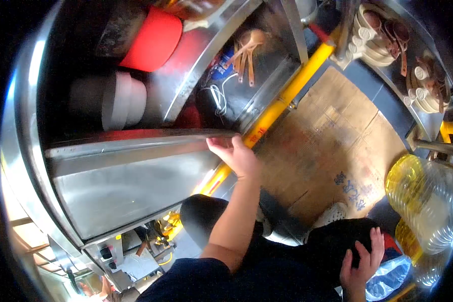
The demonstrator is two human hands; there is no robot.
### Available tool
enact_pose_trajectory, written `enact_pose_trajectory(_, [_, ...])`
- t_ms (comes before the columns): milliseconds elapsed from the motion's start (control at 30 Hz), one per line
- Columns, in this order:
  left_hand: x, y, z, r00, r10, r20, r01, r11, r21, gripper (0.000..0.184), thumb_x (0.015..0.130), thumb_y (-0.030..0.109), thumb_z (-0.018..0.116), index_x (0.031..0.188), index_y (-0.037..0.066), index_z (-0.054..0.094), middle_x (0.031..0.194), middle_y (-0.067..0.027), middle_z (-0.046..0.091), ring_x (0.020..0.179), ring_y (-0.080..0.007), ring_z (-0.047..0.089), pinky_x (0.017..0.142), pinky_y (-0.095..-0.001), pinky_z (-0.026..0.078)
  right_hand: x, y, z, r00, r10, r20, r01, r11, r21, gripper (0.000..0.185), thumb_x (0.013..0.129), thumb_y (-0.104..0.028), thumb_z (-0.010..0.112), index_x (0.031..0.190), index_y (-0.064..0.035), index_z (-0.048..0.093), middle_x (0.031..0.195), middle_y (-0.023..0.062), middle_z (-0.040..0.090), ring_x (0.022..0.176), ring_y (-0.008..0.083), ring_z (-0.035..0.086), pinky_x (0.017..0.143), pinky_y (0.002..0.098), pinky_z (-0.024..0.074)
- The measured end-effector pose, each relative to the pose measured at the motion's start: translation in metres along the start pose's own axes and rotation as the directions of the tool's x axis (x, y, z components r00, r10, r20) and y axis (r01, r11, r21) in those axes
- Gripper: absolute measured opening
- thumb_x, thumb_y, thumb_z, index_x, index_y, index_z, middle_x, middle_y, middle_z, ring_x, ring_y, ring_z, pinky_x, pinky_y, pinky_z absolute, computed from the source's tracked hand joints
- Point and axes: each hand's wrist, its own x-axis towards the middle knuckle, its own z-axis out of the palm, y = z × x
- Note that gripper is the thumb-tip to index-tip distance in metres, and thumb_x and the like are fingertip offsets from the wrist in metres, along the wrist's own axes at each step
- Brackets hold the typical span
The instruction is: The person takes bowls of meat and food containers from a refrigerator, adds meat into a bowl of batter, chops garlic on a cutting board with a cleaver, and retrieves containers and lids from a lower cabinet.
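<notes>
My left hand [239, 158] is at the corner of a stainless-steel cabinet door [136, 191], its fingers curled against the upper edge beside a yellow pipe [267, 118]. Behind that edge the cabinet shelf [186, 83] shows a stack of red containers [153, 40] and a stack of white ones [125, 100]. Further along lie several wooden spoons [246, 55] and a coiled white cable [219, 95]. My right hand [362, 261] rests by my dark-clothed knee, fingers apart and holding nothing.
Flattened cardboard [317, 136] covers the floor. Large clear plastic bottles [428, 196], some with yellow liquid, stand at the right near a clear plastic bag [387, 277]. A shelf at upper right holds pale bowls [377, 53] and brown ladles [400, 35]. Another person's hand [105, 287] shows at lower left.
</notes>
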Motion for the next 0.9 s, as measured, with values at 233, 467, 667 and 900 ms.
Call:
enact_pose_trajectory(233, [-0.007,0.008,0.086,0.979,0.054,0.199,-0.021,0.987,-0.162,0.080,0.087,-0.006,0.058,0.157,0.002,0.021,0.150,-0.0159,0.039,0.137,-0.0267,0.041,0.116,-0.0383,0.031,-0.007,0.001,-0.004,1.000,0.006,-0.029,-0.006,1.000,-0.013,0.020,0.086,-0.009,0.066,0.105,-0.0022,0.061,0.147,0.0289,0.048,0.137,0.0510,0.044,0.114,0.0641,0.0317])
enact_pose_trajectory(467, [-0.015,0.029,0.167,0.944,0.087,0.319,-0.110,0.992,0.056,0.088,0.087,0.017,0.065,0.156,-0.010,0.017,0.161,-0.0304,0.026,0.150,-0.0390,0.026,0.123,-0.0391,0.020,-0.012,0.003,-0.004,0.997,0.005,-0.077,-0.007,1.000,-0.023,0.026,0.080,-0.012,0.069,0.104,-0.0052,0.062,0.141,0.0270,0.054,0.134,0.0493,0.048,0.112,0.0659,0.0331])
enact_pose_trajectory(667, [-0.009,0.022,0.230,0.871,0.100,0.482,-0.022,0.986,-0.164,0.085,0.087,0.003,0.062,0.157,-0.010,0.016,0.158,-0.0273,0.033,0.140,-0.0349,0.040,0.120,-0.0392,0.026,0.000,-0.003,-0.025,0.999,0.021,0.034,-0.020,1.000,-0.007,0.036,0.075,-0.022,0.079,0.106,-0.0084,0.068,0.133,0.0240,0.061,0.126,0.0474,0.056,0.108,0.0618,0.0412])
enact_pose_trajectory(900, [-0.011,0.076,0.234,0.711,-0.179,0.680,0.200,0.979,0.049,0.083,0.095,0.011,0.059,0.161,-0.003,0.011,0.168,-0.0229,0.016,0.153,-0.0321,0.024,0.124,-0.0382,0.021,0.021,-0.033,-0.062,0.975,0.107,0.192,-0.125,0.988,0.086,0.033,0.069,-0.024,0.080,0.099,-0.0101,0.072,0.123,0.0172,0.066,0.122,0.0386,0.059,0.106,0.0590,0.0440])
